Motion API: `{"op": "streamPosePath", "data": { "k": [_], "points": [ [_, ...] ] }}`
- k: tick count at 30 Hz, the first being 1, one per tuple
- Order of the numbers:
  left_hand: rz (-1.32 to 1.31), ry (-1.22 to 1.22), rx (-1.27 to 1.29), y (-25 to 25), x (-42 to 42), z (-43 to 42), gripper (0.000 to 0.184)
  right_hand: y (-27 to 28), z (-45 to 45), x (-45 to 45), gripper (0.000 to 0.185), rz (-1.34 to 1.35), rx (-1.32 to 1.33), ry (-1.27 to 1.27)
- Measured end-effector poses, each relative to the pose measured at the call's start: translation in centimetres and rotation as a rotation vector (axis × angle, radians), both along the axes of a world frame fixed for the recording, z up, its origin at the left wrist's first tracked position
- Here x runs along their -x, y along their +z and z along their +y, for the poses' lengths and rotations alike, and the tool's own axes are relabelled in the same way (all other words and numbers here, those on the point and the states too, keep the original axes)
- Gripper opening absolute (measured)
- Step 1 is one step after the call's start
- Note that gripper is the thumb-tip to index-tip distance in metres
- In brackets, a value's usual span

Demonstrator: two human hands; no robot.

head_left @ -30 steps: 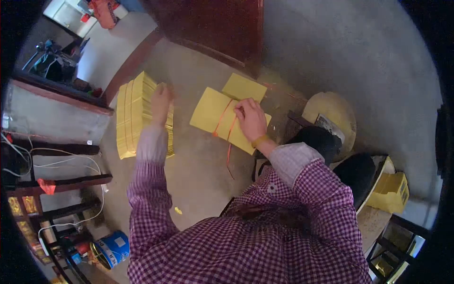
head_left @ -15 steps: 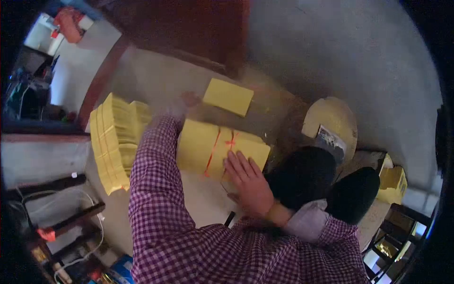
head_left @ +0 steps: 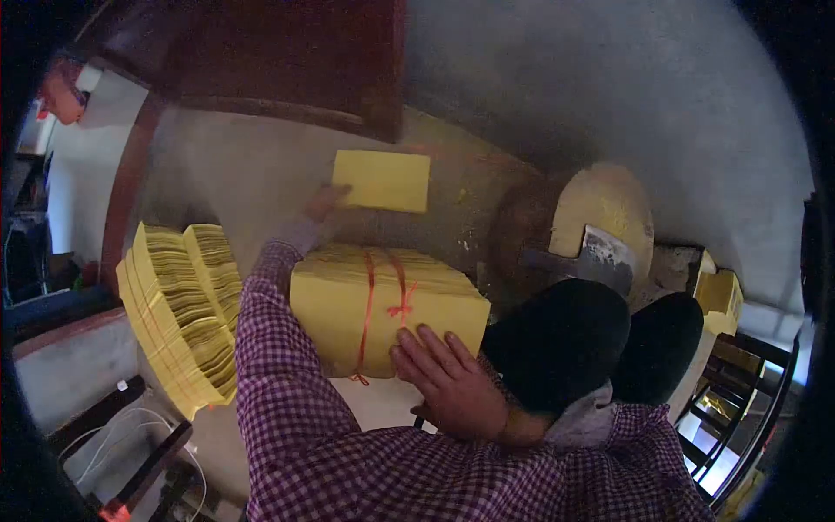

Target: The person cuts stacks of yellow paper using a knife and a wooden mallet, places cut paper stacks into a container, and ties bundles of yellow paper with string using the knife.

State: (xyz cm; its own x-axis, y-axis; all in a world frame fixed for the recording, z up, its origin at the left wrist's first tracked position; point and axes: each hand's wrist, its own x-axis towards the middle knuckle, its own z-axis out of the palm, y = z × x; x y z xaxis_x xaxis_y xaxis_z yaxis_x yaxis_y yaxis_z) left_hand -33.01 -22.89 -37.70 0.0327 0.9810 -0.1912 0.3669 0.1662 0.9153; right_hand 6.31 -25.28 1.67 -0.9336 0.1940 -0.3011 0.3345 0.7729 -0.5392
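Observation:
A thick bundle of yellow paper (head_left: 335, 326), tied with red string (head_left: 369, 304), lies in front of me. On its near face my right hand (head_left: 457, 396) rests flat, fingers stretched out and slightly apart, just below the red knot. Beyond the bundle lies a smaller flat stack of yellow paper (head_left: 383, 181). My left hand (head_left: 327, 202) reaches past the bundle's left side and grips the small stack's left edge; some of its fingers are hidden or blurred.
More tied yellow paper (head_left: 178, 313) stands at the left. To the right are a rounded board (head_left: 604, 204), a dark broad blade (head_left: 606, 259) and my knees (head_left: 557, 339). A yellow box (head_left: 718, 296) and a dark chair (head_left: 735, 400) stand farther right. A dark red panel (head_left: 287, 61) is at the back.
The view has turned, shifting most things left. My left hand has come to the small stack's left edge. The bundle now shows more of its layered top; my right hand stays on it.

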Motion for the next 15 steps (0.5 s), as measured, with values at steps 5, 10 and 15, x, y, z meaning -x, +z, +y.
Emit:
{"op": "streamPosePath", "data": {
  "k": [5,10,15],
  "points": [
    [-0.14,0.047,0.043,6.0,-2.6,1.3,0.042,0.1,-0.5,-0.1,0.087,0.006,0.007,-0.014],
    [-0.152,0.183,0.482,9.1,-4.8,2.6,0.044,0.0,-0.4,-0.3,0.087,0.008,0.008,-0.011],
    [0.073,-0.1,0.151,5.4,-4.1,2.3,0.034,0.1,-0.1,-0.3,0.09,-0.042,-0.078,0.024]
  ]
}}
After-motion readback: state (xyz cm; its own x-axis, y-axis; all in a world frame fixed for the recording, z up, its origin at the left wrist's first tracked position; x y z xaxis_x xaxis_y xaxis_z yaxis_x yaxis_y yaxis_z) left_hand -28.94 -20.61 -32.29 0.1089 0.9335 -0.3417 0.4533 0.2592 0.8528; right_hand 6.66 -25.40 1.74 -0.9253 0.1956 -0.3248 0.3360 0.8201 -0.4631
